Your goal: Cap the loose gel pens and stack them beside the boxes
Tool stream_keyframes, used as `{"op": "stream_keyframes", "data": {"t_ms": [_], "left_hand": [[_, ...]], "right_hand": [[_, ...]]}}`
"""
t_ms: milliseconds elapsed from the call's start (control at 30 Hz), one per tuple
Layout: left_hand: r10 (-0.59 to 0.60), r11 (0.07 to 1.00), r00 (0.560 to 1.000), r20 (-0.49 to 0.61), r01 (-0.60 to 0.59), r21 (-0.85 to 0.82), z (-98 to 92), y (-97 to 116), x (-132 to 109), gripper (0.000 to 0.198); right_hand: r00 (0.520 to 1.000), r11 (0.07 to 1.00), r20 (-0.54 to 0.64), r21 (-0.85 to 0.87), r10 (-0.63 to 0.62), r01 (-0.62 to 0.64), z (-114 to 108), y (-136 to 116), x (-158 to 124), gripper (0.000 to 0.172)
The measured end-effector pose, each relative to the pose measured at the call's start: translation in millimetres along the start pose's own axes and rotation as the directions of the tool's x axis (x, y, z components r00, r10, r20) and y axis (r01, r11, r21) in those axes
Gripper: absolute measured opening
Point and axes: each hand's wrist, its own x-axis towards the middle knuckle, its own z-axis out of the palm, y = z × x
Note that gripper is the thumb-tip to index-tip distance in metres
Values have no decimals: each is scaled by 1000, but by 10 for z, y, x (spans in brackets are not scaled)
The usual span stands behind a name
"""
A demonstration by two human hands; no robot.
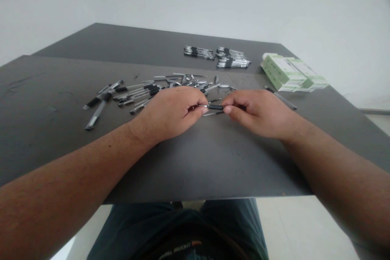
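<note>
Between my two hands, a pen with a black grip (pixel 215 107) is held level above the grey table (pixel 195 166). My left hand (pixel 176 109) pinches its left end, and my right hand (pixel 256 109) pinches the right end at the black grip. Behind and beside my left hand lies a loose pile of pen parts (pixel 141 93), with black grips, clear barrels and thin refills. Small clear caps (pixel 224 86) lie just beyond the gap between my hands. The far part of the pile is partly hidden by my left hand.
Several assembled-looking pens (pixel 99 109) lie crossed at the left. Bundled pens (pixel 198 52) and more bundles (pixel 233 63) rest farther back. Green and white boxes (pixel 284 74) stand at the back right, with a single pen (pixel 283 99) before them.
</note>
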Motion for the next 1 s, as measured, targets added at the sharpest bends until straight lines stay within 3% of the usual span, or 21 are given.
{"op": "stream_keyframes", "data": {"t_ms": [233,500,700,900,1000], "left_hand": [[-93,996,996,-17,93,-18,-9,2,6,26],[-52,998,999,10,52,-19,-2,-5,6,30],[-95,995,995,-11,95,-11,-4,3,9,29],[-60,998,998,14,60,-22,-6,10,8,29],[-70,997,998,1,70,-23,-6,0,5,29]], "right_hand": [[994,999,-107,-39,31,-36,5,42,-4,12],[998,996,-67,-84,-12,6,-16,26,2,23],[990,999,-138,-45,12,-19,18,54,-7,16],[997,996,-56,-72,-50,46,-6,54,2,25],[996,999,-84,-51,-5,1,-4,39,1,19]]}}
